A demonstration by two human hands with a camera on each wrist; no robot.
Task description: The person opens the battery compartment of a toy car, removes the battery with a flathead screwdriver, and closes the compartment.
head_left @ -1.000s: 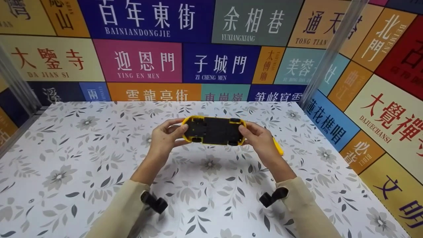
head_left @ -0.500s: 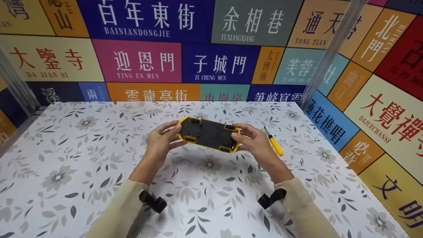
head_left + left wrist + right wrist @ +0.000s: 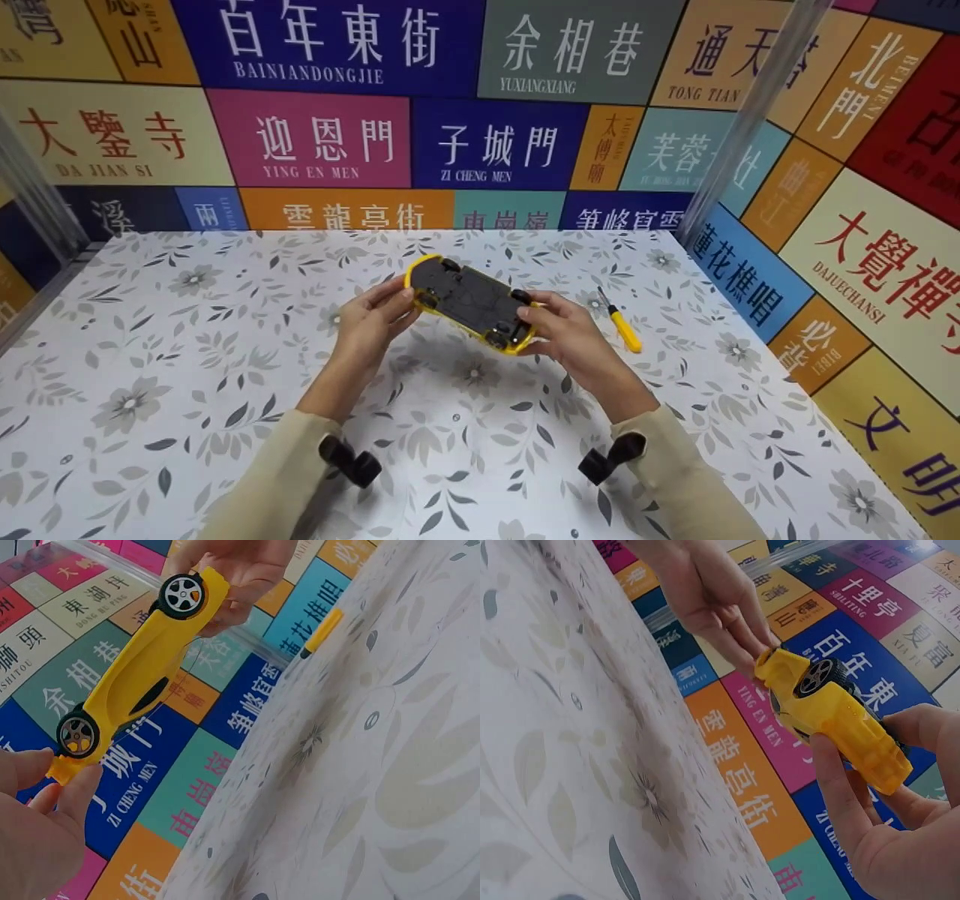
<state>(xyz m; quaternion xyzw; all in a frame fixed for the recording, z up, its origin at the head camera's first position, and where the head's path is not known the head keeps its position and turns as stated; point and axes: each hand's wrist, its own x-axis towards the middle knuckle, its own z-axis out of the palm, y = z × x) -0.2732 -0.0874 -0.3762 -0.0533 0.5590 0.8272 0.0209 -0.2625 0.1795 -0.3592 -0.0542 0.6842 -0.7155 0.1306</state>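
A yellow toy car (image 3: 472, 304) is held above the table with its black underside toward the head camera, its right end tilted lower. My left hand (image 3: 373, 319) pinches the left end between thumb and fingers. At the other end my right hand (image 3: 570, 330) grips the car, thumb on the underside. In the left wrist view the toy car (image 3: 135, 682) shows its yellow side and two spoked wheels. The right wrist view has the car (image 3: 832, 716) end-on, between both hands. To the right of my right hand lies a screwdriver (image 3: 624, 328) with a yellow handle.
The table (image 3: 225, 465) has a white cloth with grey leaves and flowers. Behind it and to the right stand walls of coloured panels (image 3: 315, 142) with lettering. Clear posts (image 3: 742, 127) rise at the back corners.
The toy car has tilted clockwise, its right end dropping, and shifted slightly left with both hands. The screwdriver, earlier partly hidden by the right hand, now shows whole.
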